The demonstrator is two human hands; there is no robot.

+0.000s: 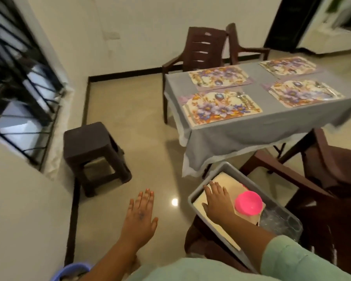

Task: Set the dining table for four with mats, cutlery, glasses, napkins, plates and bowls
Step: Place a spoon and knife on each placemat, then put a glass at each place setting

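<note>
Right hand (216, 201) — flat on napkins (229, 180)

Left hand (139, 214) flat, fingers straight, held left of grey bin (199, 194). Right hand (218, 200) flat, palm down inside bin.

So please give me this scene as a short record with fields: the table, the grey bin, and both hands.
table: grey cloth, four floral mats laid; cutlery seems to lie on the two nearer mats, blurred
plates, glasses on table: none seen
grey bin: holds cream flat items, pink bowl, clear glassware
right hand: flat on the cream items
left hand: open, over the floor, holds nothing
</note>
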